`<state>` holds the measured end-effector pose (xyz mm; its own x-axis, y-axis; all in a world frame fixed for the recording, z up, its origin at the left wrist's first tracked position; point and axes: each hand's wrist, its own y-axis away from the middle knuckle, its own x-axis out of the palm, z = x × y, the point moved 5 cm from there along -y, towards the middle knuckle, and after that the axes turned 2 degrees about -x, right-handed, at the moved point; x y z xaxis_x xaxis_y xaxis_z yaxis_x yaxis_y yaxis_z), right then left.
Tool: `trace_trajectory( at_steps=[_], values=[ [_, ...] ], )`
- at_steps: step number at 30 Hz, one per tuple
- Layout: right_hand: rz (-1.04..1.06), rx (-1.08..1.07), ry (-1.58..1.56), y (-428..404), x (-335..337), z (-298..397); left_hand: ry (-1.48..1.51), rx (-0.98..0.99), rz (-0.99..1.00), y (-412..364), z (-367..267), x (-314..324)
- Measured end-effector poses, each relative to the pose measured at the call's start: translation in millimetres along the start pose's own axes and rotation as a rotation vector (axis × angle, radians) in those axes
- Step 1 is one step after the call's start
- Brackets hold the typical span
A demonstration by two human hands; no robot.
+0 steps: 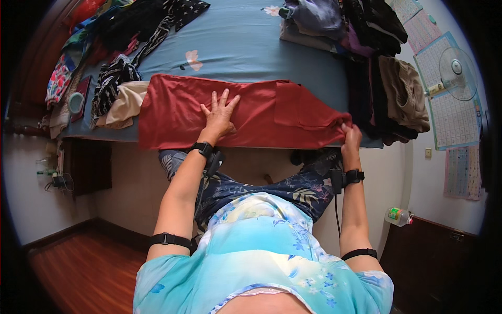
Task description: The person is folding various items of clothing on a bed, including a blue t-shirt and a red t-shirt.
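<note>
A red cloth garment [255,114] lies in a long folded strip along the near edge of the bed, on a blue bed sheet [235,43]. My left hand [220,114] rests flat on it, left of its middle, with the fingers spread. At the garment's right end, which is bunched up, my right hand [350,133] grips the fabric between thumb and fingers. A cream cloth [127,104] touches the garment's left end, beside a black-and-white patterned cloth [113,80].
Loose clothes [129,31] heap at the back left, near a round-topped container [76,103]. Folded clothes [313,23] stand in stacks at the back right, with beige folded trousers [406,94] at the far right. A fan [457,72] is beyond them.
</note>
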<state>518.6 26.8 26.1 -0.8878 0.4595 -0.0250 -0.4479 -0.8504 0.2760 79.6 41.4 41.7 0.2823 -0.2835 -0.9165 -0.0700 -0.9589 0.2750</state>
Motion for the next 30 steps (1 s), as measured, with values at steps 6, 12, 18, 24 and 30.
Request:
trace_trajectory(
  at_steps=[6,12,18,24,30],
  values=[
    [0.342,-0.545,0.240,95,187,102,0.055,0.023,-0.032,4,9,0],
    [0.628,-0.864,0.559,168,279,48,-0.037,0.171,-0.546,14,82,7],
    [0.308,-1.064,0.999,139,226,44,0.045,-0.282,-0.902,95,214,-36],
    [0.180,-0.612,0.956,100,191,1,0.448,-0.766,-0.775,114,284,-23],
    [0.223,-0.190,0.876,84,185,0,0.512,-0.790,-0.667,99,292,-37]
  ],
)
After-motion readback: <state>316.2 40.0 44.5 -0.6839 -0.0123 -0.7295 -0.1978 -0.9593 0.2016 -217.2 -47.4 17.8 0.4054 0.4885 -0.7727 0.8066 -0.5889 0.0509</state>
